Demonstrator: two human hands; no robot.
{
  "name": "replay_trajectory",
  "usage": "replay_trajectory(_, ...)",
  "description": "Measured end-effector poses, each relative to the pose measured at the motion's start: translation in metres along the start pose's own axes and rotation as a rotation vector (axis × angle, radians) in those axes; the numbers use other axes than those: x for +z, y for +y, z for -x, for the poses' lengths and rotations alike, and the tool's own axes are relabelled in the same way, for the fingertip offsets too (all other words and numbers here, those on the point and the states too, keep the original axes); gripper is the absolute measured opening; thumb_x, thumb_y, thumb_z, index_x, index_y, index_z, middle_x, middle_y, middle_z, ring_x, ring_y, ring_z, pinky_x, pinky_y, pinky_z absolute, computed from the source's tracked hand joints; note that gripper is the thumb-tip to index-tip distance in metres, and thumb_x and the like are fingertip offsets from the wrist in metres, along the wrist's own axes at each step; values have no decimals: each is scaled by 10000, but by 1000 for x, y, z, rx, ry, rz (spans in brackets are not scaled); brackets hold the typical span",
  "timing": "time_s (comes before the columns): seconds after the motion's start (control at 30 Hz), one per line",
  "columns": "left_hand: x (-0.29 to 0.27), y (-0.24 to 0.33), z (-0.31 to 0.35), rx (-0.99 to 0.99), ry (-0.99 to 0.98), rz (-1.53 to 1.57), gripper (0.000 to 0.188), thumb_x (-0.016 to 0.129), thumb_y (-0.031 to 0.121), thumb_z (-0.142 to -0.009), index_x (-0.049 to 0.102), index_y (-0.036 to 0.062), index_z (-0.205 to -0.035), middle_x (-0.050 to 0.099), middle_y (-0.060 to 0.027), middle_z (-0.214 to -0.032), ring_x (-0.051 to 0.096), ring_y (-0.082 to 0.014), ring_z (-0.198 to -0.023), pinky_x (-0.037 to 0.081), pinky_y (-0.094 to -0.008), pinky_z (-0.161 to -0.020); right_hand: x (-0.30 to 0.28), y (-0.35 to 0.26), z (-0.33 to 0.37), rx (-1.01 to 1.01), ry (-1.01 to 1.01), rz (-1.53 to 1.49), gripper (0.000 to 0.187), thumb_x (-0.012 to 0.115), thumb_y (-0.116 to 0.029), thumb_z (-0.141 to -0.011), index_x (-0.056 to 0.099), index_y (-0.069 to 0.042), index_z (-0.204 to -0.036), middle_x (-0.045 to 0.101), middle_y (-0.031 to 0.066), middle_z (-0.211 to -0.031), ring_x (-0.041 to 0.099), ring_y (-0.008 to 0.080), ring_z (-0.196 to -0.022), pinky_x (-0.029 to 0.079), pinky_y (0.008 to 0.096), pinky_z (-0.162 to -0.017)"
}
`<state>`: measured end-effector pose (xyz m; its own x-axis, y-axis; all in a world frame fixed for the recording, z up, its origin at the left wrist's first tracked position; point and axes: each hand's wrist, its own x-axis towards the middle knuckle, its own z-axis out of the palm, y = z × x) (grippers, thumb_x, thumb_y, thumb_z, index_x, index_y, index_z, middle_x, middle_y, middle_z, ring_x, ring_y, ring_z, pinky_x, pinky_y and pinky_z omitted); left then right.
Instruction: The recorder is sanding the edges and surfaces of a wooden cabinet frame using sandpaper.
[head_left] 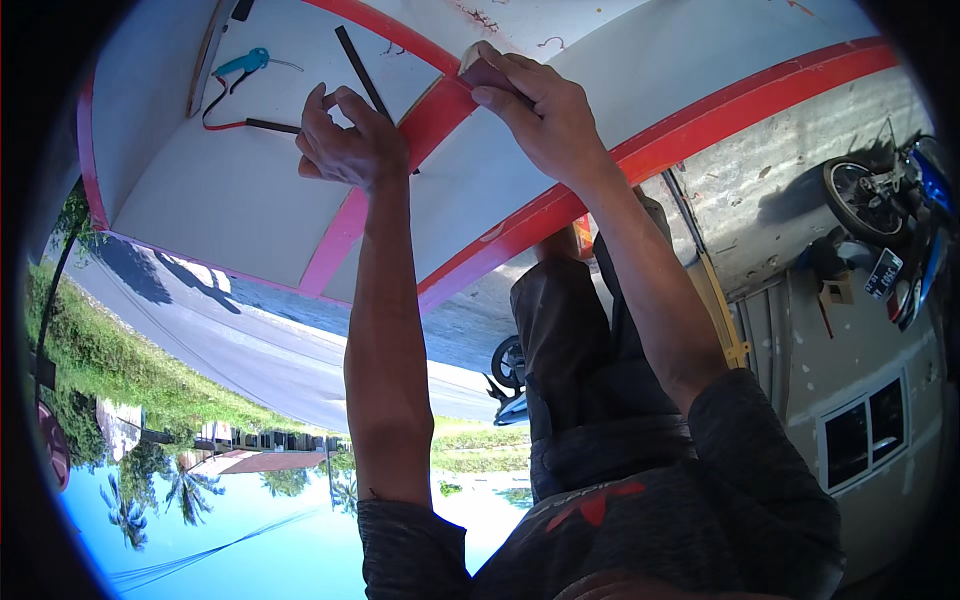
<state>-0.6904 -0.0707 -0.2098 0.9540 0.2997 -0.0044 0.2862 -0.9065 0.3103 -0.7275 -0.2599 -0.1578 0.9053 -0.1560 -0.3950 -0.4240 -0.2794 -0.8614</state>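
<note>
My right hand is closed around a small reddish-brown block with a pale top. The block rests against the red-painted edge where the red bands meet on a white panelled structure. Its exact kind is hard to make out. To its left, my left hand hovers over the white panel with fingers loosely curled and apart, holding nothing visible. Beyond that hand lies a teal-handled tool with a thin metal tip and a dark cord or strap. A narrow black strip lies between the hands.
A long red border crosses the structure toward the right. On the concrete ground stands a blue motorcycle, near a wall with a window. A road and grass run along the left.
</note>
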Motion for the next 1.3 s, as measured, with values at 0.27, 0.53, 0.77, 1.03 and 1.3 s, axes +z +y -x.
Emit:
replay_trajectory(0.27,-2,3,4,12,1,3,286,591,323,-978,667,121,-1164,706,37,-940,588,-206,-963,300,-433,-864,8,-5,-29,-60,-16,18,380,703,-152,-949,687,-26,-1306,744,154,-1132,730,300,-941,561,360,-891)
replay_trajectory(0.53,-2,7,5,-5,-26,31,280,610,321,-961,669,125,-1152,715,47,-982,594,-211,-996,303,-443,-875,6,-13,-36,214,-168,26,438,720,-197,-951,661,-36,-1354,753,148,-1141,741,292,-1000,560,352,-900)
replay_trajectory(0.77,-4,4,5,14,-35,-5,274,605,303,-963,670,116,-1153,715,37,-969,597,-219,-1000,304,-450,-874,16,-16,-35,-71,31,36,401,719,-149,-932,670,-17,-1307,720,174,-1003,706,311,-846,559,360,-781)
replay_trajectory(1.03,-7,-3,2,39,-54,-68,268,571,299,-1002,680,110,-1159,708,40,-944,580,-196,-932,307,-450,-858,15,-10,-9,25,28,122,444,727,-249,-958,666,-109,-1375,717,172,-1205,702,329,-1039,562,387,-933)
replay_trajectory(1.3,-11,-7,1,49,-56,-89,285,560,302,-1005,687,102,-1163,705,30,-946,582,-186,-925,300,-436,-854,21,-11,-8,-59,43,55,407,702,-213,-967,671,-59,-1342,732,145,-1126,678,311,-977,554,384,-835)
